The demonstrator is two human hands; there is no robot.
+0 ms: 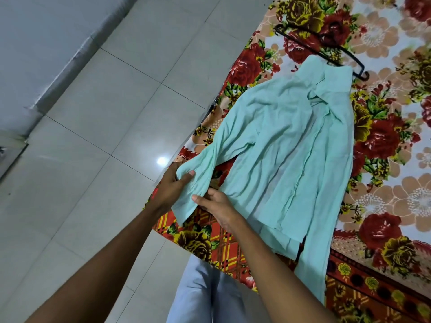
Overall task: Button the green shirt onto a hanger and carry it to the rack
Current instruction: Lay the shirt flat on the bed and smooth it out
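The green shirt [286,145] lies spread and wrinkled on the floral bedsheet [384,136], its collar at the far end over a black hanger [335,52]. The left hand [172,185] and right hand [217,206] both pinch the near-left sleeve's cuff.

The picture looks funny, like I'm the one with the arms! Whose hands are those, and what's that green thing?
A person wears a camera on their head, so you see what they see, looking down. Their left hand and right hand both hold one sleeve of a green shirt. The shirt lies spread on a flowery bedsheet. A black hanger pokes out at the shirt's collar. Beside the bed is a grey tiled floor.
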